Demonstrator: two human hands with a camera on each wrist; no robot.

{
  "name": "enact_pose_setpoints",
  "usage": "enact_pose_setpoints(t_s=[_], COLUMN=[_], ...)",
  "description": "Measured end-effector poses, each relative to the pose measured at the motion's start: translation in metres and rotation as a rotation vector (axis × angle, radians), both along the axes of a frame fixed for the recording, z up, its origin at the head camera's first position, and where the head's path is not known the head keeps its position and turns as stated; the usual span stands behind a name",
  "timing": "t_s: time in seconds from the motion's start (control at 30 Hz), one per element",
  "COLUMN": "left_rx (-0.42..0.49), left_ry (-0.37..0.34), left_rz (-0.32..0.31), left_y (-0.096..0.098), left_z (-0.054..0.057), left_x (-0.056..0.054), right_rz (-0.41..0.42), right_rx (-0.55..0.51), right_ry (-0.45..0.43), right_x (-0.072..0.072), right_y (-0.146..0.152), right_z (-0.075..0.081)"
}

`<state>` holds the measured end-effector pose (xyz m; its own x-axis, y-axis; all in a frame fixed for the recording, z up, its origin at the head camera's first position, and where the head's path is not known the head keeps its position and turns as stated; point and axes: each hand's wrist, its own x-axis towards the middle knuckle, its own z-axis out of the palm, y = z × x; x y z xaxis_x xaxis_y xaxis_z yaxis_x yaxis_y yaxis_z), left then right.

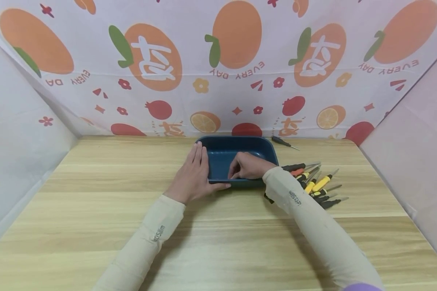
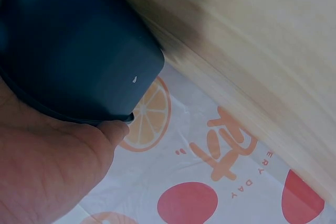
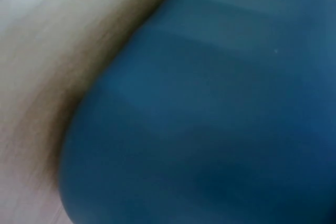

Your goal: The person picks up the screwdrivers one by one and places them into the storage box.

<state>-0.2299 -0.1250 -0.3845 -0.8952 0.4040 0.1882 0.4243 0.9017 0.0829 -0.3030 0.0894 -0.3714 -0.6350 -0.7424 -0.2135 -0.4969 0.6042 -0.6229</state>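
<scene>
A dark blue plastic bin (image 1: 218, 155) with a rounded rim stands on the wooden table near the back wall. My left hand (image 1: 193, 171) lies at its front left corner, fingers stretched along the left rim and thumb along the front. In the left wrist view, that hand (image 2: 58, 156) touches the lip over the bin's outer wall (image 2: 89, 51). Over the front right of the bin reaches my right hand (image 1: 249, 165), its curled fingers low inside beside the front wall; whatever lies under the fingertips is hidden. The right wrist view shows only the bin's blurred outer wall (image 3: 184, 119).
Right of the bin lies a pile of screwdrivers (image 1: 315, 186) with yellow, black and red handles, partly behind the right sleeve (image 1: 295, 198). One black-handled screwdriver (image 1: 282, 141) lies apart at the back. A fruit-printed cloth (image 1: 218, 93) hangs directly behind the table.
</scene>
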Motion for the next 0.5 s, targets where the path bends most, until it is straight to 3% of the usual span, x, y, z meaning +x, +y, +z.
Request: enact_pose_setpoints(t_s=[0.33, 0.5], left_rx=[0.003, 0.017], left_ry=[0.035, 0.021], left_rz=[-0.018, -0.012], left_y=[-0.0002, -0.0013], left_z=[-0.0001, -0.0020], left_x=[0.0014, 0.0035], right_rz=[0.048, 0.041], right_rx=[-0.021, -0.010], right_ry=[0.001, 0.008], right_x=[0.0021, 0.0049], right_y=[0.0024, 0.0043], right_z=[0.0004, 0.0035])
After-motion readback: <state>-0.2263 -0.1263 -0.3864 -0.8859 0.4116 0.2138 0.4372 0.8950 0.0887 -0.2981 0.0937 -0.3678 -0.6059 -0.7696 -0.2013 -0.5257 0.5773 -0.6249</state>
